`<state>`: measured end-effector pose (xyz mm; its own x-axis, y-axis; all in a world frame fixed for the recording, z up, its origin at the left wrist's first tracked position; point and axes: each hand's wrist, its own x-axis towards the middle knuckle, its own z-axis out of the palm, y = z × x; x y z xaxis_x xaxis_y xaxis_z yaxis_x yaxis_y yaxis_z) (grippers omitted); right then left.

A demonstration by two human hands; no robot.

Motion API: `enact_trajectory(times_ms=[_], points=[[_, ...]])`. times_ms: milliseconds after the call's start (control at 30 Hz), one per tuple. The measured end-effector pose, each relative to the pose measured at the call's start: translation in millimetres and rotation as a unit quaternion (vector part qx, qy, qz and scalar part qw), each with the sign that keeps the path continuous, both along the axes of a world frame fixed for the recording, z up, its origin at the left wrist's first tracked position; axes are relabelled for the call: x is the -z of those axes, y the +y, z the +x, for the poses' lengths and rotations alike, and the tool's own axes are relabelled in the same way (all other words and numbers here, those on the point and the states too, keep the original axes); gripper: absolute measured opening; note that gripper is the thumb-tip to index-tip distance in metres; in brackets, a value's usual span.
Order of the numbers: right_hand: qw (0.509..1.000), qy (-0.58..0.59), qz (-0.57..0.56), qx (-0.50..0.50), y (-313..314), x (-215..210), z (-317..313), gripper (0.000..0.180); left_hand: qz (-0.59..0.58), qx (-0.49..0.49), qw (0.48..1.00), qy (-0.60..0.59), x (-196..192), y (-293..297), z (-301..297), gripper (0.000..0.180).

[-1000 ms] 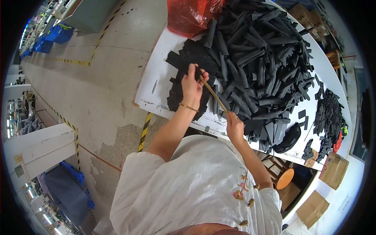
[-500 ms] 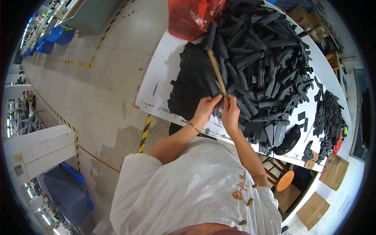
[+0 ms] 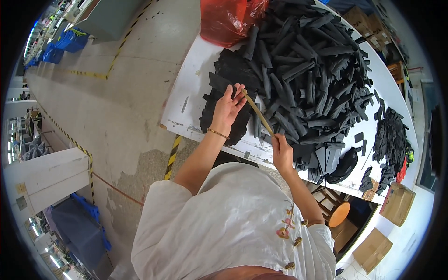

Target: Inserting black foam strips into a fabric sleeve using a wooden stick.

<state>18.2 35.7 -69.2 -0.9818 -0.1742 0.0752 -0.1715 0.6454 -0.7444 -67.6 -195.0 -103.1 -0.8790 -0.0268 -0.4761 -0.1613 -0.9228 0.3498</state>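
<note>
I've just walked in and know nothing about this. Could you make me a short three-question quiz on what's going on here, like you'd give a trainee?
1. Which hand is closed on the end of the stick nearer the person's body?
2. True or false: the plastic bag is red.
3. The big heap of black pieces lies on: A) the floor; B) the white table; C) a stool.

Key: 1. The right hand. 2. True. 3. B.

From the head, one wide fisheye faces down on the nearby hands (image 3: 226, 113) and table (image 3: 190, 91).
</note>
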Motion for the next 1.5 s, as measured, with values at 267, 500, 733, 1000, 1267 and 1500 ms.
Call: enact_trajectory(times_ms=[267, 500, 733, 1000, 1267, 1500], points=[[1.0, 0.022, 0.007, -0.018, 2.6, 5.1, 0.0, 0.009, 0.0, 0.023, 1.0, -0.019, 1.5, 8.3, 1.7, 0.034], [1.0, 0.022, 0.011, -0.012, -8.2, 7.3, -4.7, 0.013, -0.144, 0.077, 0.987, -0.004, -0.5, 32.5, 16.1, 0.027], [0.998, -0.04, -0.052, -0.006, -33.9, 5.4, -26.0, 0.026, -0.207, 0.137, 0.969, 0.01, 14.9, 40.9, 50.3, 0.028], [0.999, 0.012, -0.038, 0.019, -59.0, 19.7, -9.5, 0.019, -0.009, -0.012, 1.0, -0.003, -20.3, 49.6, 26.5, 0.027], [0.989, -0.124, 0.035, -0.069, -5.5, 9.4, 46.5, 0.008, -0.081, -0.055, 0.994, -0.042, -17.4, 14.8, -0.6, 0.019], [0.986, -0.075, 0.129, -0.08, 46.4, -18.3, 83.9, 0.009, -0.009, 0.013, 0.996, -0.091, 7.4, 40.2, -5.5, 0.023]])
